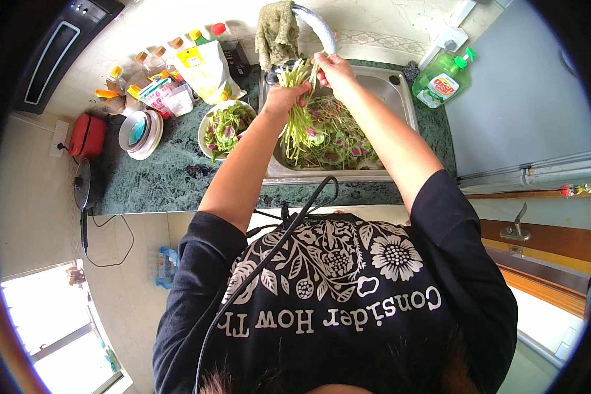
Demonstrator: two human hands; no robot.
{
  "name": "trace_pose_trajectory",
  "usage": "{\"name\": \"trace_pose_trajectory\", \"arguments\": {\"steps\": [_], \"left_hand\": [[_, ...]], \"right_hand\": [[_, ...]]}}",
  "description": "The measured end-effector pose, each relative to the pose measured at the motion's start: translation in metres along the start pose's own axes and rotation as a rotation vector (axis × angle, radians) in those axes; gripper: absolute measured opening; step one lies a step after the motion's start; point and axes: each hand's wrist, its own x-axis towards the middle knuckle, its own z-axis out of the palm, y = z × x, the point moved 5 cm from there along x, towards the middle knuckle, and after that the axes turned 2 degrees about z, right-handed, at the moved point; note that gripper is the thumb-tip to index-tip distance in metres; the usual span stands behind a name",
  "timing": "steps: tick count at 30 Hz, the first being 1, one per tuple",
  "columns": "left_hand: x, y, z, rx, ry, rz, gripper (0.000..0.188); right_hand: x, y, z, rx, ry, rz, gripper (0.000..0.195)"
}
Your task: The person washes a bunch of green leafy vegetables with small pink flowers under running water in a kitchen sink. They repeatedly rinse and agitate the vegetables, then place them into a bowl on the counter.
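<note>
My left hand (284,100) is closed around a bunch of green vegetable stems (298,123), held over the left side of the steel sink (389,93). Close to its right, my right hand (334,73) pinches a few thin stems between thumb and fingers near the tops of the bunch. Beneath both hands, loose amaranth greens (349,143) with red-purple leaves lie in the sink. A white bowl (203,135) heaped with similar leaves sits on the counter left of the sink, beside my left forearm.
A cloth (277,34) hangs by the curved faucet (317,24) behind the sink. A green dish soap bottle (441,81) stands at the right. Stacked bowls (150,140), seasoning bottles (157,58) and a red case (87,135) occupy the green marble counter (177,180) at the left.
</note>
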Motion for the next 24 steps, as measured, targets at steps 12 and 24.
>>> {"name": "trace_pose_trajectory", "arguments": {"steps": [12, 24], "left_hand": [[-0.008, 0.009, -0.006, -0.031, -0.034, -0.067, 0.011], [-0.003, 0.012, 0.020, -0.254, -0.136, -0.186, 0.007]], "right_hand": [[0.009, 0.014, -0.069, -0.001, 0.228, 0.176, 0.022], [-0.023, 0.013, -0.036, -0.353, -0.431, -0.170, 0.030]]}}
